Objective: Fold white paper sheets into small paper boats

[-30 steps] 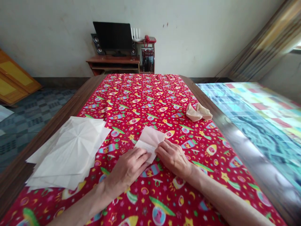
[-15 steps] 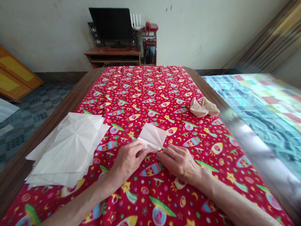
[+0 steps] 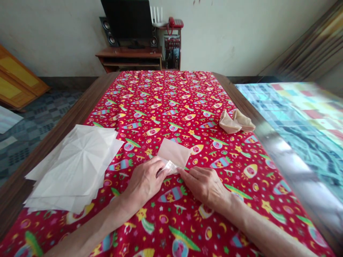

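The left hand [image 3: 146, 180] rests on the red patterned cloth [image 3: 171, 221], fingers curled, pinching the near corner of the folded paper [image 3: 174, 154]. The right hand [image 3: 205, 184] lies just beside it with fingers extended, fingertips [image 3: 182, 171] pressing the same near edge flat (no grip, contact only). The folded paper lies on the cloth at the middle of the table [image 3: 80, 110], directly beyond both hands. A stack of creased white sheets [image 3: 75, 164] lies to the left, well apart from the hands. Farther right, near the table edge, sits a crumpled beige paper piece [image 3: 235, 122]. Beyond the table stands a low wooden desk [image 3: 128, 57] carrying a monitor [image 3: 124, 19], speakers and a red telephone [image 3: 175, 23].
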{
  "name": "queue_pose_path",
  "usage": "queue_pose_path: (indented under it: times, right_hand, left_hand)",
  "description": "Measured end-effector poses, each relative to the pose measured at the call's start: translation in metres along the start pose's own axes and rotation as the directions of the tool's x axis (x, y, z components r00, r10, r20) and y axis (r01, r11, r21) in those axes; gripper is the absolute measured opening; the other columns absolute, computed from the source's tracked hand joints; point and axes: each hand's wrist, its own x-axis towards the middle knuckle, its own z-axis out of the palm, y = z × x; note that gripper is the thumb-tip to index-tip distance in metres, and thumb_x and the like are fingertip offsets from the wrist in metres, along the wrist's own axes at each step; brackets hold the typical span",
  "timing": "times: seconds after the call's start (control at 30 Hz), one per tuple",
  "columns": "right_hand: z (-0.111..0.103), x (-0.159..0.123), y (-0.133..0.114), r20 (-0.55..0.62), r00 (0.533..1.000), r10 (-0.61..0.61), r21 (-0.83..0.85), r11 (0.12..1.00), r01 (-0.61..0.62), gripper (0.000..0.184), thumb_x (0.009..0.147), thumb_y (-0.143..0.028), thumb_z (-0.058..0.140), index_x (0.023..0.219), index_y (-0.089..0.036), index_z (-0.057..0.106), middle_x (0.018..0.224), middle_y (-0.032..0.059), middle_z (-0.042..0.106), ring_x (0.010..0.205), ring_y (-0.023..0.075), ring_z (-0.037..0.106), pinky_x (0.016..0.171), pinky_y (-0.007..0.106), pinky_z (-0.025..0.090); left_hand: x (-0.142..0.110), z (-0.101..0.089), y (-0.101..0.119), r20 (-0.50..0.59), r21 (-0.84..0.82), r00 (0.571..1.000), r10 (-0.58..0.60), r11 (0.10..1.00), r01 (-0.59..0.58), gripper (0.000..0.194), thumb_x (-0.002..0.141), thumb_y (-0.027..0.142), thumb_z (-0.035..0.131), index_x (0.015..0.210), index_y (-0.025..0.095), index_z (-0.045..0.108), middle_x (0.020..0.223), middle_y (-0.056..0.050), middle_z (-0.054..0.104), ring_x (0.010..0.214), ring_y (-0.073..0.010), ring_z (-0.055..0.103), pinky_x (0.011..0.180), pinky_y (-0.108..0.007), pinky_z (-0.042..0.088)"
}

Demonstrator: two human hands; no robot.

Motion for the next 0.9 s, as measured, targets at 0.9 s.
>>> queue_pose_path:
  times: [0.9]
  right_hand:
    - [-0.0027,0.0043,-0.0013,0.057,0.998,0.019,0.092,0.995,-0.024,0.028,0.095,-0.013,0.036,0.109,-0.008,0.060,0.062,-0.0009,0.054,0.052,0.0117,0.048,0.046,0.026,0.030]
  left_hand:
    - [0.0015,-0.0019,-0.0002,0.061,-0.002,0.997,-0.042,0.999,0.042,0.019,0.091,0.022,0.047,0.071,0.020,0.047,0.080,0.000,0.053,0.070,-0.0138,0.055,0.063,-0.025,0.038]
